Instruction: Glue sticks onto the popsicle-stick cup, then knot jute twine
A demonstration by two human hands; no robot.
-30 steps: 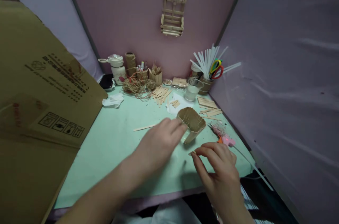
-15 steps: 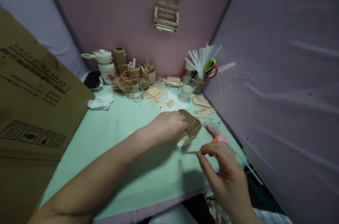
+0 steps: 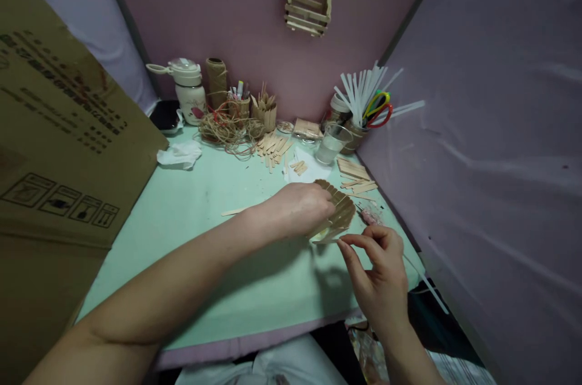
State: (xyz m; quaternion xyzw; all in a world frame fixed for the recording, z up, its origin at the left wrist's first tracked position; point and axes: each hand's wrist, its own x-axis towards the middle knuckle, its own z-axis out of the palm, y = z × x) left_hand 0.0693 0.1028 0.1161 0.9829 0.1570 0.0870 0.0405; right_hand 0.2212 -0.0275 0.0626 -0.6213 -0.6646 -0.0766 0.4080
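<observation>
My left hand is closed on the rim of a small basket made of craft sticks, its fingers partly hidden inside. The basket is tilted, and a pale, shiny patch shows near its lower edge. A thin craft stick is pinched by one end between the thumb and forefinger of my right hand. Its free end lies along the basket's near lower edge and seems to touch it. Just beyond my right hand is a pink glue gun, mostly hidden by the hand.
Loose craft sticks, tangled twine, a bottle and a plastic cup stand along the back. At back right, a holder has scissors and white glue sticks. A cardboard box borders the left side.
My right hand has brought the craft stick up and inward to the basket's near lower edge. My left hand keeps its hold. The whole view has shifted slightly.
</observation>
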